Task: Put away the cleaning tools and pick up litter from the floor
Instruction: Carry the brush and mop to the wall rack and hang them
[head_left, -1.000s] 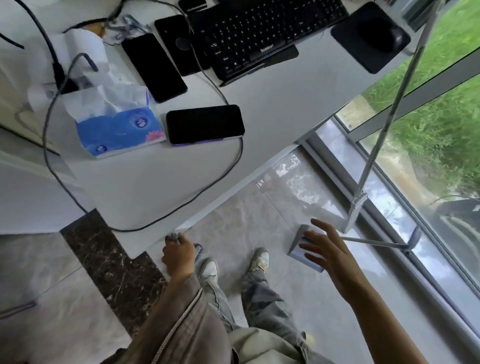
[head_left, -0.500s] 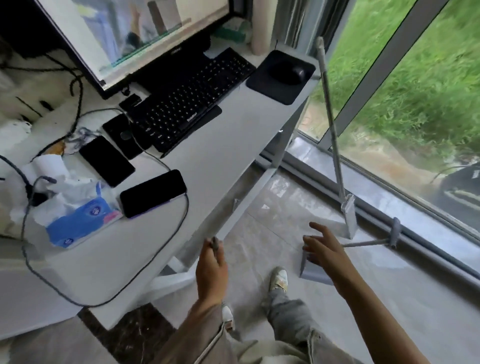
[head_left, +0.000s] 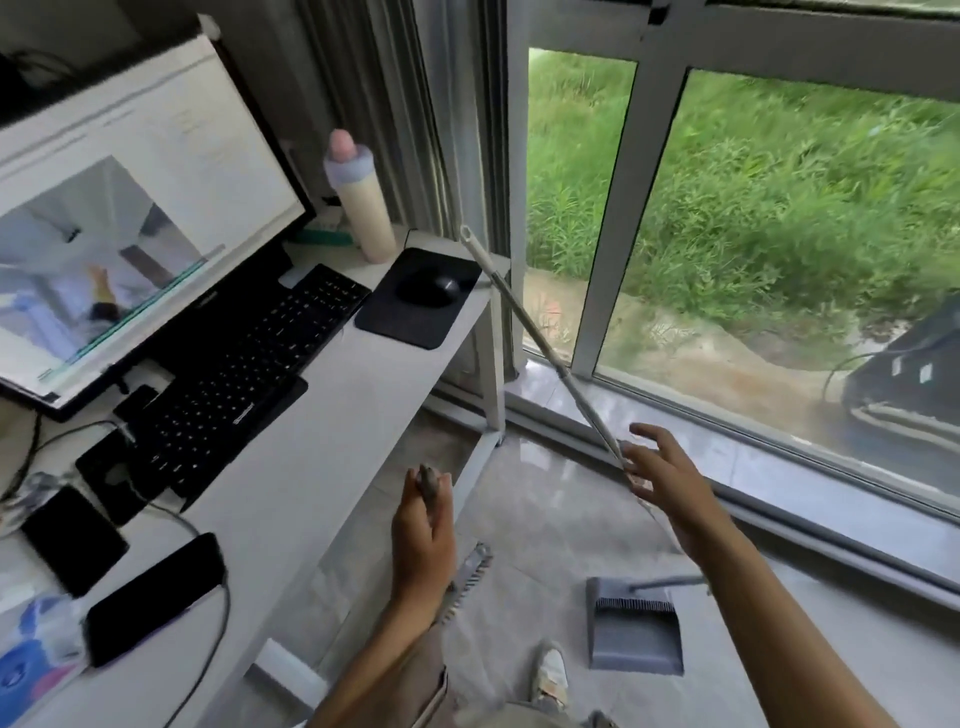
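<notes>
My left hand (head_left: 423, 535) grips the grey handle of a small brush (head_left: 467, 577), whose bristled head hangs below the hand beside the desk edge. A long pale pole (head_left: 540, 343) leans from the floor up against the desk corner. My right hand (head_left: 665, 478) is at the lower part of the pole with its fingers spread, not curled round it. A grey dustpan (head_left: 634, 634) lies on the tiled floor below my right forearm, its handle pointing right.
The white desk (head_left: 363, 395) on the left carries a monitor (head_left: 130, 249), a keyboard (head_left: 244, 358), a mouse on a pad (head_left: 426, 291), a bottle (head_left: 358, 202), phones, a cable and a tissue pack. A window and low sill (head_left: 779, 467) run along the right. My shoe (head_left: 550, 670) is near the dustpan.
The view has tilted up from the floor toward the window. My left hand rose with the brush. My right hand lifted from near the dustpan up to the pole.
</notes>
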